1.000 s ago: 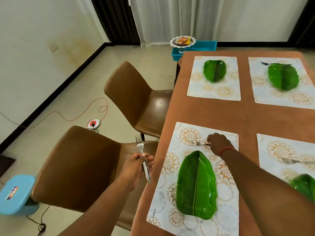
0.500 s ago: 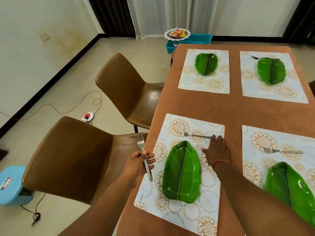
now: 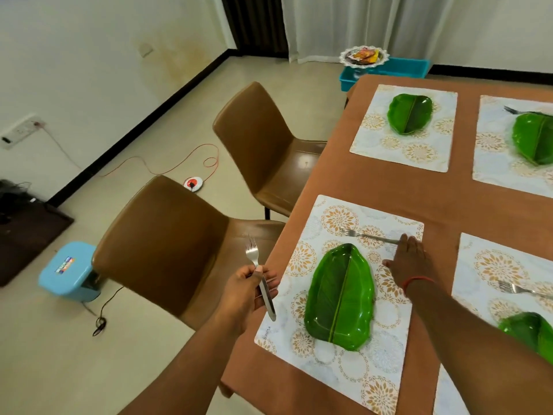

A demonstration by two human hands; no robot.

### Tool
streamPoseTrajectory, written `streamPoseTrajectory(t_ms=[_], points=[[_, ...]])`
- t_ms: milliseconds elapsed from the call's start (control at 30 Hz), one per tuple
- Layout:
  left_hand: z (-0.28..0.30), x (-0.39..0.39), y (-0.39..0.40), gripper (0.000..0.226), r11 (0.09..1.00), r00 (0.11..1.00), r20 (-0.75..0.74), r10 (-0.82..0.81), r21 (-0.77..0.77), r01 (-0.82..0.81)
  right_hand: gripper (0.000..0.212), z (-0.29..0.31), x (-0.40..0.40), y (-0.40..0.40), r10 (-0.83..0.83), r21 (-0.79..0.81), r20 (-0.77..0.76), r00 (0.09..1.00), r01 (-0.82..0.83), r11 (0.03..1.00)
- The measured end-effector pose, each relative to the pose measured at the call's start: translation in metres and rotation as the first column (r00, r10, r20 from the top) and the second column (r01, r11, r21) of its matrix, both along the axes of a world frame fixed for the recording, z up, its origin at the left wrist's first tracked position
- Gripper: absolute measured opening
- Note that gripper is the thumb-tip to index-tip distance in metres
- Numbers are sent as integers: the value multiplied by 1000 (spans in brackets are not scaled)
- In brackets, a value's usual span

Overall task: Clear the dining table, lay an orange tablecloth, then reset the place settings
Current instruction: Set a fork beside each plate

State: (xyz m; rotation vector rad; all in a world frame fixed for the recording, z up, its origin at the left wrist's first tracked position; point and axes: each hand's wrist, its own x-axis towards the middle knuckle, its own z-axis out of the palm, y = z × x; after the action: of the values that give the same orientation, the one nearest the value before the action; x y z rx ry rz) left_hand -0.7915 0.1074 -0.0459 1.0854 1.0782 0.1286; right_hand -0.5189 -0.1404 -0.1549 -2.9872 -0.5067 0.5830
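- While our left hand [image 3: 242, 295] curls its grip around a stainless-steel fork [image 3: 259, 277], tines up, off the near edge of the counter [image 3: 389, 187], our right hand [image 3: 411, 262] lies flat with fingers spread wide, holding nothing.
- We rest that right hand on the nearest white placemat with gold floral medallions [image 3: 338, 348], fingertips touching the handle end of a second steel fork [image 3: 369, 235] that lies across the mat's far end.
- We see a glossy green leaf-shaped plate [image 3: 339, 298] on the same mat, just beside our right hand and just short of the second fork.
- We see the orange-brown tablecloth [image 3: 434, 205] spread over the counter under all four mats.
- On the far left mat [image 3: 404, 151] sits another green leaf plate [image 3: 409, 112], with no fork beside it.
- On the far right mat [image 3: 490, 163], a third leaf plate [image 3: 534, 137] lies with a fork [image 3: 514, 110] at its far edge.
- On the near right mat [image 3: 478, 265], a fork [image 3: 520, 290] lies beyond a fourth leaf plate [image 3: 529, 333], which the frame cuts off.
- Two brown leather-look chairs [image 3: 167, 244] stand along the counter's left side.
- Beyond the far end, a doily-edged dish [image 3: 364, 56] sits on a teal plastic bin [image 3: 398, 70].
- On the floor sit a light-blue plastic stool [image 3: 67, 272] and a red cable [image 3: 179, 163].
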Motion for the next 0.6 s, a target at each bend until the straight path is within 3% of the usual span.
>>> streamPoseTrajectory(t_ms=[133, 233, 400, 500, 600], points=[[0, -31, 9, 22, 998, 997, 29, 66, -19, -65, 89, 8, -9, 13, -54, 80, 0, 999, 53, 995], [5, -46, 27, 21, 990, 989, 60, 134, -59, -130, 76, 25, -41, 59, -37, 308, 59, 998, 17, 951], [23, -80, 95, 19, 982, 972, 142, 188, -59, -181, 45, 84, -148, 219, 178, 617, -22, 984, -127, 776], [30, -119, 156, 20, 964, 943, 200, 265, -86, -253, 19, 113, -227, 323, 350, 646, 30, 936, -285, 708], [37, -179, 245, 20, 936, 911, 219, 351, -49, -348, 15, 133, -317, 430, 455, 691, 2, 890, -331, 643]])
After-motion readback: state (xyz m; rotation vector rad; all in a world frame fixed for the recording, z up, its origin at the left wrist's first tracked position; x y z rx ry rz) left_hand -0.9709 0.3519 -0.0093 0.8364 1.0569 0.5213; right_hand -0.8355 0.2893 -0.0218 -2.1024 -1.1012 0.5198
